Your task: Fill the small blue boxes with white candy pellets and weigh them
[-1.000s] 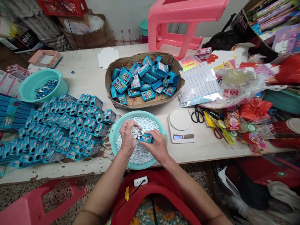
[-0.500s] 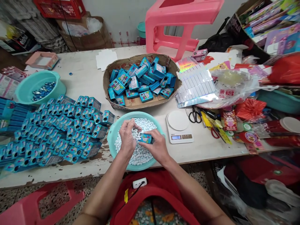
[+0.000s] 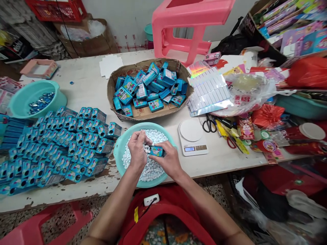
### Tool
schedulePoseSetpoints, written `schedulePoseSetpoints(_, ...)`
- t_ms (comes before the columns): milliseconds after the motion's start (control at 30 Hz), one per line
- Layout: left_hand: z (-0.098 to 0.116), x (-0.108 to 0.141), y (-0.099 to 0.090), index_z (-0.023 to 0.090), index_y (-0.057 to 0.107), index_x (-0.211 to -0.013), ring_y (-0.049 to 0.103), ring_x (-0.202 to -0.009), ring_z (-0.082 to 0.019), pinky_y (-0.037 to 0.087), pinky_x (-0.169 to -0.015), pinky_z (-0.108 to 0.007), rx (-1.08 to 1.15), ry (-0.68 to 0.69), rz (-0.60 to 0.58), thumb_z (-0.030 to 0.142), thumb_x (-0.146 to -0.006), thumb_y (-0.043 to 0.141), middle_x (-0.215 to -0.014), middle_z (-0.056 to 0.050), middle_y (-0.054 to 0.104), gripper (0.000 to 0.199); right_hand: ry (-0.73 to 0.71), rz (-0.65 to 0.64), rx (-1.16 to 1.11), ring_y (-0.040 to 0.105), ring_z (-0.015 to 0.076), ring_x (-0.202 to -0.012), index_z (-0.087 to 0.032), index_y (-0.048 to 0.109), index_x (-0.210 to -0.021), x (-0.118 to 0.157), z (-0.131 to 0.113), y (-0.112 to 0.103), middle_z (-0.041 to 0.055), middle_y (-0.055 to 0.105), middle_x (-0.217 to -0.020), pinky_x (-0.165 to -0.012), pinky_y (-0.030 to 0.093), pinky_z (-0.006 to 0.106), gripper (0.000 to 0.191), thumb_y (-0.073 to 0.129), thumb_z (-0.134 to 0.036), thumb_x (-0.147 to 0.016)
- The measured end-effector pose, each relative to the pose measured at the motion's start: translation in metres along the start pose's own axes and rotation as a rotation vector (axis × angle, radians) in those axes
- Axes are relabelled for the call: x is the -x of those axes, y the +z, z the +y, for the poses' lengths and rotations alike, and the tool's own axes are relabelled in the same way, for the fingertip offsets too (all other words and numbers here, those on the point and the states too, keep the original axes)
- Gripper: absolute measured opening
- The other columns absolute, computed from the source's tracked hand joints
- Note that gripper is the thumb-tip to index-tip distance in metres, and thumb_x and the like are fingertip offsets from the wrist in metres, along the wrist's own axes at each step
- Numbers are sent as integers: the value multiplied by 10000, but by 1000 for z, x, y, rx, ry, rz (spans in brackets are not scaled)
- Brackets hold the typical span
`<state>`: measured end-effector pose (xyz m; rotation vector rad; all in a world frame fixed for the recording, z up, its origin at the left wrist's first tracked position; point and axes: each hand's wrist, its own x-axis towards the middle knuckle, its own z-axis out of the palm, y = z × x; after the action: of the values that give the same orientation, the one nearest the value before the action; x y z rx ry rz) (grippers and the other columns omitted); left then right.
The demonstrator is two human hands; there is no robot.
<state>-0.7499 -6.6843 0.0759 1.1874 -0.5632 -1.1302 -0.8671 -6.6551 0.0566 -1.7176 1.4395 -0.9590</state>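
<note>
My right hand (image 3: 169, 157) grips a small blue candy box (image 3: 156, 151) between thumb and fingers, its printed side up. Close against the box's left end is my left hand (image 3: 138, 149), fingers curled around some white candies (image 3: 147, 148). Both hands are over a turquoise basin (image 3: 119, 159) filled with small white candies (image 3: 150, 173). Rows of blue boxes (image 3: 61, 136), many showing a round hole in the end, stand left of the basin. Behind it, a cut-down cardboard box (image 3: 139, 117) holds a heap of similar blue boxes (image 3: 153, 85).
A white scale (image 3: 192, 137) sits right of the basin, with black scissors (image 3: 209, 123) beside it. A second turquoise basin (image 3: 62, 98) holds shiny blue pieces. Silver label sheets (image 3: 209, 90), plastic bags and a pink stool (image 3: 189, 20) occupy the back and right.
The view has shifted slightly, moving the scene a little left. At the box's end, my left hand now shows white candies between its fingers and the box, which is still in my right hand.
</note>
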Motion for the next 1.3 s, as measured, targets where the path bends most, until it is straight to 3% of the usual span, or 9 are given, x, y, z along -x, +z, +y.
schedulePoseSetpoints(200, 3, 2, 3, 183, 479, -691, 435, -445, -76, 360, -463, -203, 8, 77, 28, 355, -805, 611, -513, 61, 438, 245, -31, 35, -54, 594, 208, -900, -244, 635, -992, 1, -3, 0, 29, 631, -925, -812, 472, 347, 379, 802, -303, -656)
schedulePoseSetpoints(600, -3, -1, 5, 171, 475, -685, 387, -420, -57, 304, -417, -175, 22, 17, 16, 366, -816, 599, -492, 62, 416, 266, 15, 6, -175, 586, 187, -860, -230, 650, -972, -1, 6, 15, 15, 607, -900, -775, 471, 319, 369, 806, -211, -638)
schedulePoseSetpoints(767, -3, -18, -4, 177, 478, -714, 358, -411, -51, 279, -405, -164, 67, -42, 20, 384, -780, 627, -502, 73, 379, 264, 66, 19, -264, 585, 195, -913, -227, 661, -965, -5, 19, 9, 16, 609, -919, -836, 459, 332, 407, 832, -285, -601)
schedulePoseSetpoints(833, -11, -27, -16, 184, 483, -725, 403, -435, -70, 309, -423, -175, -63, -44, 24, 424, -791, 591, -520, 61, 405, 271, 98, 39, -320, 584, 197, -935, -235, 665, -968, -4, 24, -2, 17, 609, -936, -851, 458, 334, 407, 830, -306, -602)
schedulePoseSetpoints(900, -28, -37, -33, 190, 520, -739, 526, -564, -121, 398, -503, -214, -401, -31, -50, 441, -790, 567, -607, 14, 521, 260, 127, 58, -385, 588, 196, -934, -240, 664, -974, -2, 31, -17, 18, 602, -953, -841, 468, 330, 419, 831, -319, -597)
schedulePoseSetpoints(967, -49, -43, -50, 196, 578, -780, 596, -835, -206, 472, -695, -306, -838, 51, -193, 401, -764, 591, -820, -49, 635, 205, 142, 108, -427, 588, 197, -941, -243, 661, -977, -2, 43, -34, 21, 597, -976, -836, 474, 328, 428, 831, -325, -593)
schedulePoseSetpoints(1067, -75, -47, -66, 201, 624, -923, 531, -1081, -275, 400, -933, -432, -1228, 260, -347, 331, -784, 572, -1069, -90, 634, 198, 175, 281, -390, 583, 201, -963, -242, 656, -986, -9, 75, -62, 23, 595, -1007, -848, 467, 336, 420, 816, -328, -608)
schedulePoseSetpoints(1167, -79, -50, -62, 203, 603, -1000, 541, -1077, -246, 382, -970, -412, -1238, 458, -338, 326, -862, 481, -1083, -85, 627, 221, 249, 477, -309, 589, 204, -932, -217, 650, -996, -25, 117, -87, 29, 612, -989, -845, 465, 357, 439, 801, -353, -607)
schedulePoseSetpoints(1300, -61, -77, -28, 213, 580, -1014, 555, -1027, -222, 419, -911, -349, -1198, 596, -249, 347, -887, 454, -1046, -71, 622, 223, 325, 618, -242, 587, 220, -927, -175, 653, -976, -50, 169, -100, 48, 623, -980, -865, 459, 392, 497, 799, -405, -560)
